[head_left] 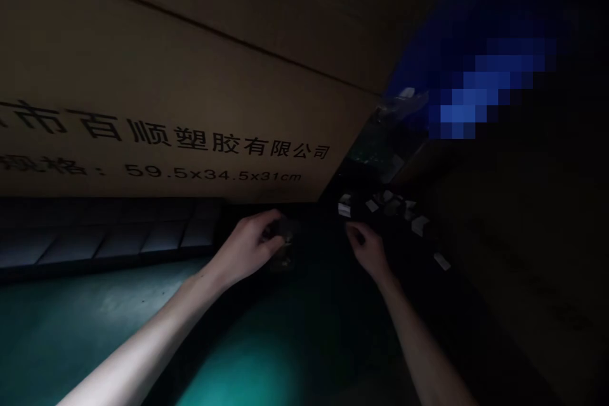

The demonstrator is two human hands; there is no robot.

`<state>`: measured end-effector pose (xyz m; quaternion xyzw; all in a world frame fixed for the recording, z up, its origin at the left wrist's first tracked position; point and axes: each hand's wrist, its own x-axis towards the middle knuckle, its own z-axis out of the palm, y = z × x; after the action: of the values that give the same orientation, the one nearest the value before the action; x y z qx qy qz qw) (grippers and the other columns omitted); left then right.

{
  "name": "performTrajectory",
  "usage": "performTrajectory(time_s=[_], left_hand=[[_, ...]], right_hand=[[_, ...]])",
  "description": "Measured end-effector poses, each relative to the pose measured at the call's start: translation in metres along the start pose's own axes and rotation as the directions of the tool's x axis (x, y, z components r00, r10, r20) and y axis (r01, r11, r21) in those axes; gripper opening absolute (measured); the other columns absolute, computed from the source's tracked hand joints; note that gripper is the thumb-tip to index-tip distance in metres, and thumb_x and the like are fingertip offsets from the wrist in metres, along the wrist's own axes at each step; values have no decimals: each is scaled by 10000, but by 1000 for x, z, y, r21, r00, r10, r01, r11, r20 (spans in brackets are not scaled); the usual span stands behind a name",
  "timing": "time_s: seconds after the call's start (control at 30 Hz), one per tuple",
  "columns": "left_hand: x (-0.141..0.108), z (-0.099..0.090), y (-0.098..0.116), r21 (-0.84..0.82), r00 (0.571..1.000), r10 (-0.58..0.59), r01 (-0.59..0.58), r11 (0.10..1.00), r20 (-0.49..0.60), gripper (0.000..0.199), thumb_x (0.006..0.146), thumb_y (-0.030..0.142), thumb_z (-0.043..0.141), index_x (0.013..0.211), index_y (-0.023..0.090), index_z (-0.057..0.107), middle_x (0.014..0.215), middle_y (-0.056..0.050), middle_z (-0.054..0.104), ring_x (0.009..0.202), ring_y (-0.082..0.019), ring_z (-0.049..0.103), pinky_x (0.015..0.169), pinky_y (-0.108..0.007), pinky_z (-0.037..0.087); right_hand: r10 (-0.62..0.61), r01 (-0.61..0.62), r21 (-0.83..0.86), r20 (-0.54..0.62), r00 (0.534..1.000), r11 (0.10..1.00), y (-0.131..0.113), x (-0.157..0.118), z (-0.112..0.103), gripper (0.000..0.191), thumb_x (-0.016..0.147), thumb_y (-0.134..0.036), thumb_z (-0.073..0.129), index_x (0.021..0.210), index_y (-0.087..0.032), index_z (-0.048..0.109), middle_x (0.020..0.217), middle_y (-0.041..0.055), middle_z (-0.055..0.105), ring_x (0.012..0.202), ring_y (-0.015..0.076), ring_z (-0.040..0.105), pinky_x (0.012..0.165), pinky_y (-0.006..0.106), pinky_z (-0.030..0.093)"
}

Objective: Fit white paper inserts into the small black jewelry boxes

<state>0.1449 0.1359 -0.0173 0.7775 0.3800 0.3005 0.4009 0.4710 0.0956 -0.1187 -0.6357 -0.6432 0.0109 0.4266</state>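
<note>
Carton [190,89] beyond left hand [253,242]: bore "百顺塑胶有限公司", "59.5x34.5x31cm". Left hand pinched small see-through packet [286,259]; right hand [370,248] curled, any hold could not be told.

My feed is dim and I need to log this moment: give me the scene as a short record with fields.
Left hand: pinching a small see-through item, details too dark to read
Right hand: fingers curled, apart from the left hand; anything held cannot be made out
Beyond the hands: large cardboard box with dark printing
Beyond and right of right hand: scattered small pale pieces
Below: green surface, partly lit
Light: dim, right side darkest
</note>
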Motion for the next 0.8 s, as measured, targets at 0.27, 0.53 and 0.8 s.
performTrajectory(time_s=[0.27,0.53,0.8], left_hand=[[5,8,-10,-409,951,-286,308,859,115,436,844,452,716,1204,208,686,1195,-99,734,1135,-297,674,975,-384,501],[-7,2,-15,-442,923,-334,384,811,190,470,810,489,761,1185,207,729,1165,-120,763,1122,-314,689,995,-415,506],[-27,2,-29,-576,900,-369,433,693,233,370,892,479,640,1155,226,703,1126,-68,751,1092,-269,682,911,-351,521]], right_hand=[[158,-210,-189,-257,953,959,64,60,-16,307,836,-252,469,965,-136,723,1122,192,716,1119,301,636,1045,493,474],[278,-307,-235,-150,949,922,74,83,-3,150,767,-270,601,808,-178,712,927,123,756,955,280,691,901,425,537],[254,-289,-67,-321,912,955,0,86,-25,372,910,-368,573,1163,-131,708,1068,159,756,905,269,724,857,466,588]])
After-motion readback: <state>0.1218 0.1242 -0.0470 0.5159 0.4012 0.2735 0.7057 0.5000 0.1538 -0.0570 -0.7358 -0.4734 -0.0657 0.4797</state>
